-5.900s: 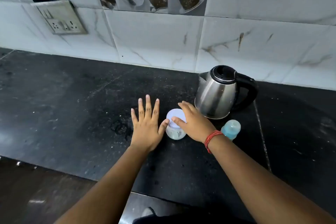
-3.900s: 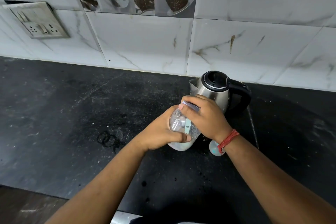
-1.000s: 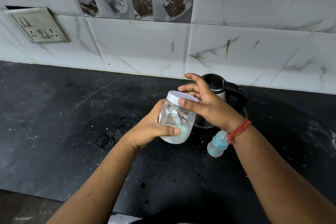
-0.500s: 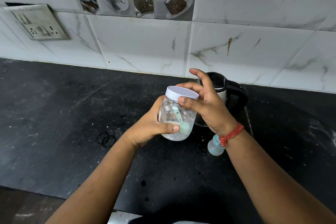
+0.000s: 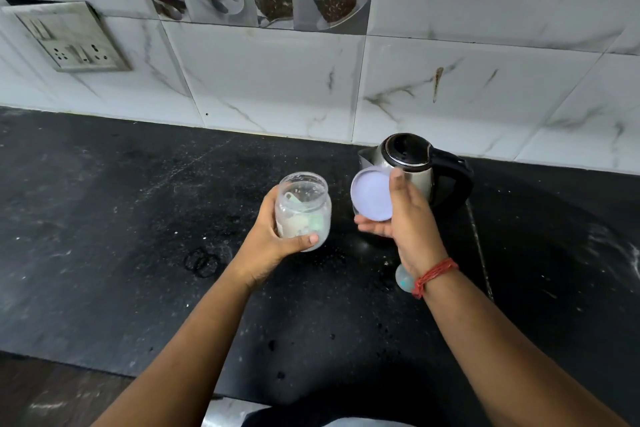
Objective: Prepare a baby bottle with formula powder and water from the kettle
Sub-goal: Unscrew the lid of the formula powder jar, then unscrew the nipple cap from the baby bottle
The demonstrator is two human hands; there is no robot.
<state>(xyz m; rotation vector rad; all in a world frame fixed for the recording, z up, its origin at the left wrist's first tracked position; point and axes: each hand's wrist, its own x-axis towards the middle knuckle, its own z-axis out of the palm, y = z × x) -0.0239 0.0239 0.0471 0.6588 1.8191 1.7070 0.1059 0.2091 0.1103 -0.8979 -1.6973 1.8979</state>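
My left hand (image 5: 273, 239) grips a clear plastic jar (image 5: 303, 210) held above the black counter. The jar's mouth is uncovered, and white powder and a pale green scoop (image 5: 313, 221) lie inside. To its right, my right hand (image 5: 405, 218) holds the jar's round lilac lid (image 5: 371, 197) between thumb and fingers, its inner side facing me. A steel kettle (image 5: 414, 166) with a black lid and handle stands just behind that hand. The baby bottle (image 5: 403, 277) lies on the counter, mostly hidden under my right wrist.
The black stone counter (image 5: 121, 225) runs left and right, its front edge near the bottom. A marble-tiled wall (image 5: 277, 80) rises behind it, with a socket plate (image 5: 72, 42) at upper left. A small dark ring (image 5: 202, 262) lies on the counter left of my left wrist.
My right hand has taken the lilac lid off the jar and moved it to the right. My left hand still holds the jar, now lower and more upright.
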